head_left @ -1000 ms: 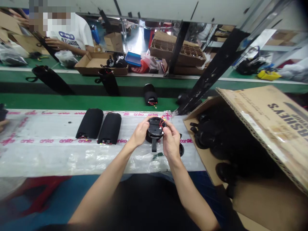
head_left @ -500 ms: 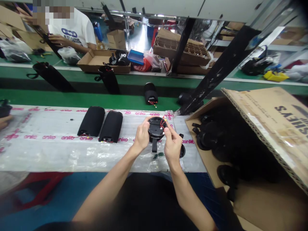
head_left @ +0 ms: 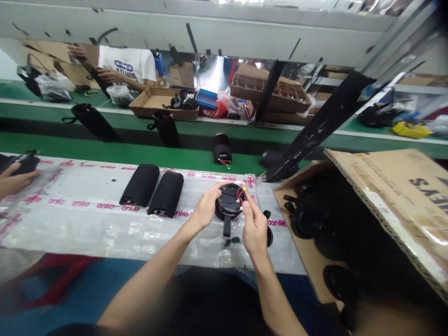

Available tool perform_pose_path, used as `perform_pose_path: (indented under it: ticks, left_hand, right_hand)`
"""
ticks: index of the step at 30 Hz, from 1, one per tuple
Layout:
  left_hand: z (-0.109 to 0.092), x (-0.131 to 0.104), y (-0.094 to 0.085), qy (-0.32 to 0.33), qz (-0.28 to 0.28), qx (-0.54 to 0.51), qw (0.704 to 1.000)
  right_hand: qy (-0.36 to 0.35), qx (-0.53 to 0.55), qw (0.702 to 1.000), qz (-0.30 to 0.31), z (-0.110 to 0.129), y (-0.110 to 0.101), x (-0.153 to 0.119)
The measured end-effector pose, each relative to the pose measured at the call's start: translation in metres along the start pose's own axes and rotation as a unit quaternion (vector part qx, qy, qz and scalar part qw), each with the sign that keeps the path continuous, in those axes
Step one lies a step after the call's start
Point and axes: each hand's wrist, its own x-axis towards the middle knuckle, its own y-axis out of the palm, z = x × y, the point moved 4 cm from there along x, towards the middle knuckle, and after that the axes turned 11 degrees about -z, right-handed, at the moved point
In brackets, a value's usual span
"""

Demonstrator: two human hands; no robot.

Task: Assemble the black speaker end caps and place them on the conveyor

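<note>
Between my hands is a round black part (head_left: 231, 199) with red wires and a black strap hanging toward me. My left hand (head_left: 206, 206) grips its left rim, and my right hand (head_left: 254, 226) holds the right rim, thumb on top beside the wires. Another black round piece (head_left: 269, 235) lies partly hidden behind my right hand. To the left, two black fabric-covered cylinders (head_left: 140, 185) (head_left: 167, 193) rest side by side on the plastic-covered bench (head_left: 87, 228), small wire ends showing at their near ends.
An open cardboard box (head_left: 395, 191) of black parts stands at the right. Beyond the bench, several black cylinders (head_left: 222, 148) sit on the green surface (head_left: 196, 156). A person's hand (head_left: 16, 182) holds something black at the far left; another person (head_left: 128, 67) works opposite.
The view has tilted up and turned slightly left, so everything sits lower and further right. The hand at the far left now shows more. My grip on the round part looks unchanged.
</note>
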Motion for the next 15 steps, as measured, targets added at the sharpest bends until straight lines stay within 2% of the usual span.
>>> perform_pose_path:
  ticks: [3, 5, 7, 9, 11, 13, 15]
  left_hand:
    - [-0.008, 0.007, -0.03, -0.018, 0.078, 0.02, 0.997]
    - [-0.011, 0.006, -0.048, -0.026, 0.129, 0.049, 0.99]
    - [-0.008, -0.002, -0.056, -0.024, 0.167, 0.099, 0.981]
    - [-0.001, -0.01, -0.049, -0.005, 0.163, 0.135, 0.977]
    - [0.006, -0.015, -0.033, 0.03, 0.12, 0.126, 0.984]
    - [0.01, -0.013, -0.015, 0.058, 0.085, 0.096, 0.99]
    - [0.006, -0.001, -0.007, 0.067, 0.087, 0.082, 0.991]
  right_hand:
    - [0.016, -0.001, 0.998, 0.061, -0.003, -0.015, 0.005]
    - [0.021, -0.017, 0.998, 0.06, -0.011, -0.04, 0.011]
    - [0.01, -0.088, 0.995, 0.043, -0.025, -0.074, 0.018]
    - [-0.015, -0.187, 0.98, 0.065, -0.045, -0.103, 0.021]
    - [-0.049, -0.272, 0.954, 0.117, -0.068, -0.121, 0.017]
    - [-0.083, -0.326, 0.927, 0.168, -0.089, -0.126, 0.006]
    - [-0.121, -0.351, 0.911, 0.182, -0.105, -0.122, -0.007]
